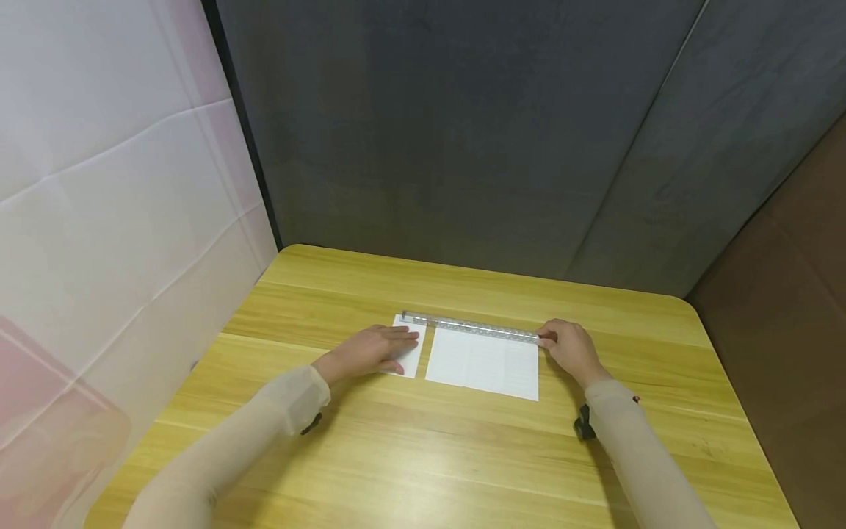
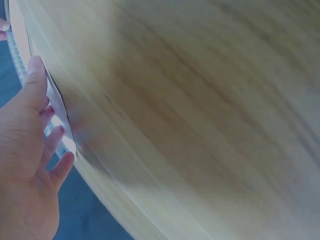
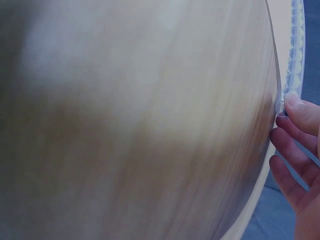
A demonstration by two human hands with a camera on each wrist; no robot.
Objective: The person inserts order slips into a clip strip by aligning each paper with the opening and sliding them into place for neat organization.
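Table: a light yellow-brown wooden table with rounded corners and a lengthwise grain; everything below is placed against it.
Ruler: a long clear plastic ruler lies flat near the table's middle, running left to right along the far edges of both papers.
Large paper: a white rectangular sheet with faint print lies flat on the table just nearer the person than the ruler.
Small paper: a narrow white strip of paper lies on the table just left of the large sheet, a thin gap of wood between them.
Left hand: the left hand rests flat on the small strip, fingers straight and together, tips near the ruler's left end.
Right hand: the right hand pinches the ruler's right end with curled fingertips.
Sleeves: pale beige sleeves cover both forearms above the table's near half.
Room behind table: dark grey fabric panels.
Room left of table: a white and pink sheet.
Room right of table: a brown surface.
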